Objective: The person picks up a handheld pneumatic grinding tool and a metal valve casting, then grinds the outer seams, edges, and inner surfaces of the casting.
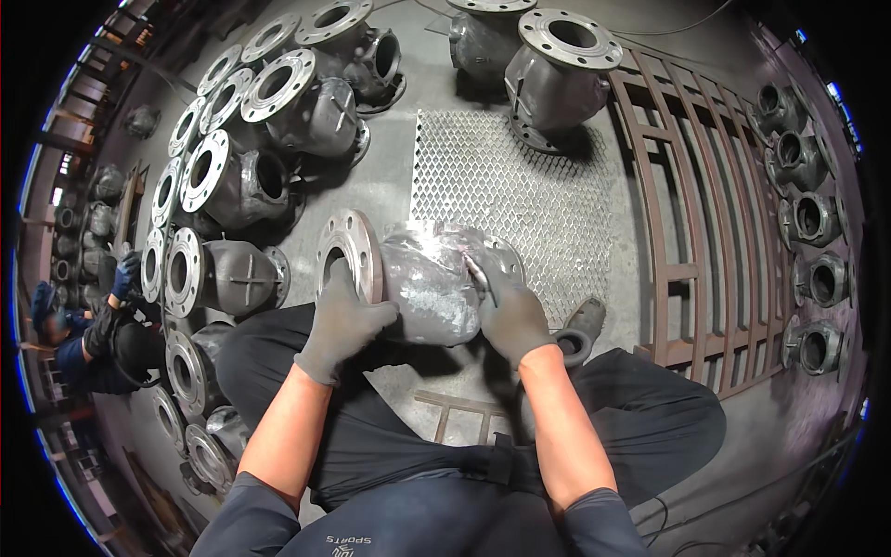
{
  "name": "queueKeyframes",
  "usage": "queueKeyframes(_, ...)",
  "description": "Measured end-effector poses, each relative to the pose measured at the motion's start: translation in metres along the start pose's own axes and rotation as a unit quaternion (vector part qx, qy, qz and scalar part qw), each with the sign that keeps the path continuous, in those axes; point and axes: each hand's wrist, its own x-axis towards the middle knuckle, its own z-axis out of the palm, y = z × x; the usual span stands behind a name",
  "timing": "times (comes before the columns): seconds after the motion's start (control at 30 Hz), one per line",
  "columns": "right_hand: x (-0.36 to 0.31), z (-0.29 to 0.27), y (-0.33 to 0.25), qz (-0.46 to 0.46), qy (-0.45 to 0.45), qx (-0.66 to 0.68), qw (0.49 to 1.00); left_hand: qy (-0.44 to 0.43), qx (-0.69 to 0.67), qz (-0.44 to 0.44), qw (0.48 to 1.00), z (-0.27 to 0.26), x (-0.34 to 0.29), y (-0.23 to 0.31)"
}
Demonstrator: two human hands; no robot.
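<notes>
Here the grey valve body [429, 278] lies on its side on the floor before the person's knees, long axis left to right, the gloved left hand [342, 325] spread against its flange [348, 251], the right hand [510, 320] pinching a thin tool [482, 278] against its right side.

Grey knit work gloves on both hands, left hand [342, 325] and right hand [512, 320], cuffs ending at the wrists. Forearms bare. Dark blue-grey sleeves pushed up past the elbows, near the lower edge. Black trousers over both bent legs. Small pale lettering on the dark top at the near edge, too small to read.
</notes>
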Motion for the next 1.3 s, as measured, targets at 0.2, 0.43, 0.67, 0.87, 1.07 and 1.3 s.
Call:
queueKeyframes(0.2,-0.015,0.006,-0.023,-0.094,-0.081,-0.03,0.992,0.016,0.005,0.008,1.0,0.004,-0.002,-0.001)
queueKeyframes(0.43,-0.03,0.021,-0.038,-0.044,-0.055,-0.02,0.997,0.011,0.005,0.015,1.0,0.003,0.001,0.004)
queueKeyframes(0.67,-0.041,0.032,-0.037,-0.034,-0.031,0.036,0.998,0.009,0.02,0.001,1.0,0.007,0.005,-0.001)
queueKeyframes(0.87,-0.05,0.03,-0.055,-0.047,-0.044,0.038,0.997,0.011,0.017,0.017,1.0,0.007,0.006,-0.002)
queueKeyframes(1.07,-0.064,0.038,-0.035,-0.034,-0.009,0.065,0.997,0.018,0.001,0.034,0.999,0.006,0.007,0.009)
queueKeyframes(1.3,-0.04,-0.01,0.04,0.166,-0.033,0.061,0.984,0.015,-0.025,0.011,1.0,0.001,0.006,0.019)
